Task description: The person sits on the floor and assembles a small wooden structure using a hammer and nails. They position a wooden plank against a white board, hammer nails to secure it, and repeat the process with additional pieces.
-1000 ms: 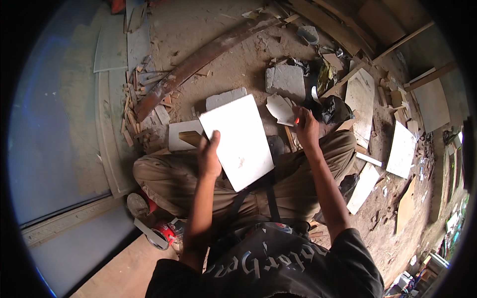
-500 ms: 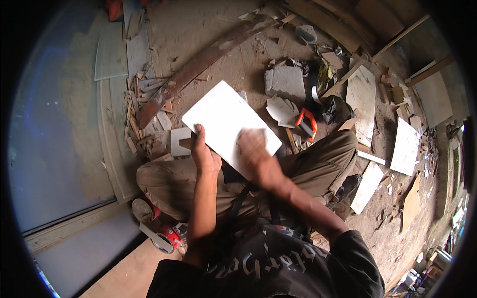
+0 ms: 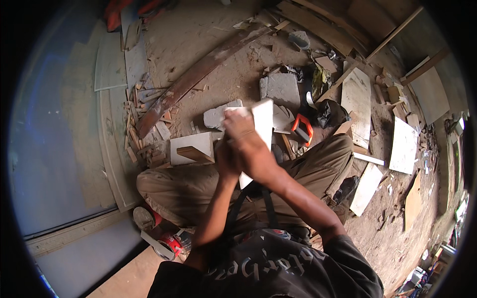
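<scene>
A white rectangular board [image 3: 263, 120] is tilted up on its side above my lap, its broad face turned partly away. My left hand [image 3: 226, 161] grips the board along its left side; its fingers are largely covered by the other hand. My right hand [image 3: 246, 141] is closed and crosses over the left, pressed against the board's left edge. Its fingertips are blurred, and whatever is under them cannot be made out.
Near my left knee lies a white panel with a wooden strip [image 3: 195, 153]. Grey blocks [image 3: 280, 88] and an orange-framed tool [image 3: 304, 130] sit ahead. Wood scraps [image 3: 144, 144] are piled at left, white offcuts [image 3: 403, 145] at right. A red can [image 3: 171, 247] stands behind my left leg.
The board has turned from lying broad face up to standing tilted on its side. My right hand has moved left from its face to its edge, beside my left hand.
</scene>
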